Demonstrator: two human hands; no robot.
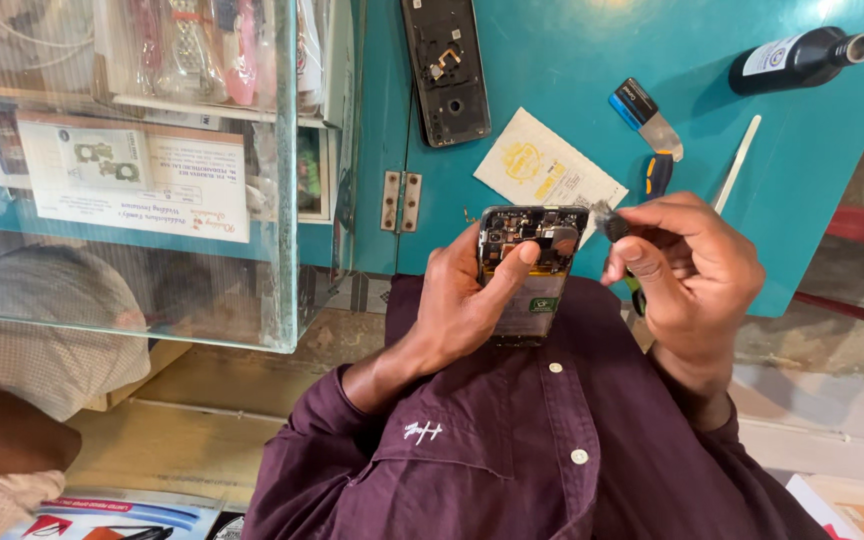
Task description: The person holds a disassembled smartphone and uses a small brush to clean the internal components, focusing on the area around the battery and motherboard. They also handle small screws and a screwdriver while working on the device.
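The phone (530, 272) lies opened in the left hand (462, 300), back cover (444, 68) off on the counter (552, 90), while the right hand (687, 270) pinches what looks like a small tool (607, 222) at its exposed boards.

Teal table (552, 60), phone back cover (445, 68), bottle (797, 60), scraper (646, 118)
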